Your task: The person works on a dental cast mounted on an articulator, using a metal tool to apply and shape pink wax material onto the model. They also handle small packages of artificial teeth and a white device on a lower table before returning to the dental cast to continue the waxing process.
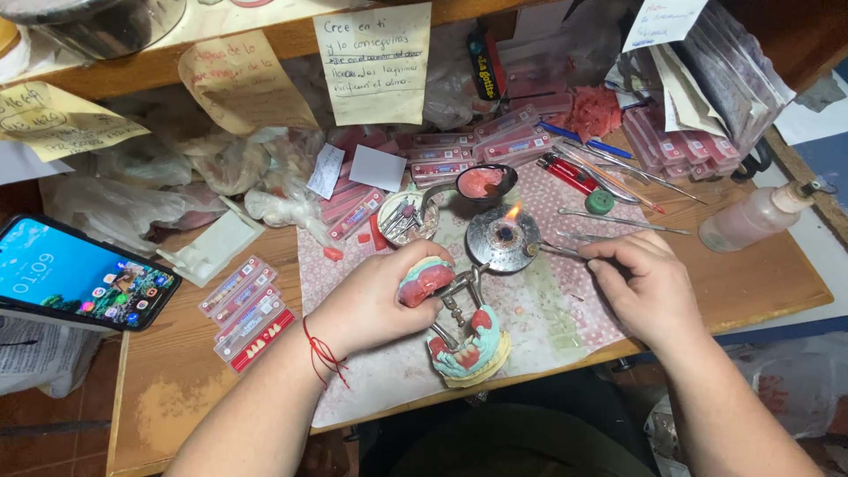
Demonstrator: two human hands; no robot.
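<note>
My left hand [380,296] grips the upper half of a dental model [426,281], pink wax on a pale cast, mounted in a metal hinged articulator [458,305]. The lower cast [468,352] with red wax and teeth rests on the cloth below it. My right hand [643,281] holds a thin metal wax tool [552,250], its tip held at the small spirit burner [503,237], which carries a lit flame [513,212].
A smartphone [79,276] leans at the left. Strips of artificial teeth [247,314] lie on the wooden bench. A bowl of pink wax [484,183], metal instruments [618,218], a plastic bottle [755,216], stacked tooth boxes [680,146] and paper notes [375,62] crowd the back.
</note>
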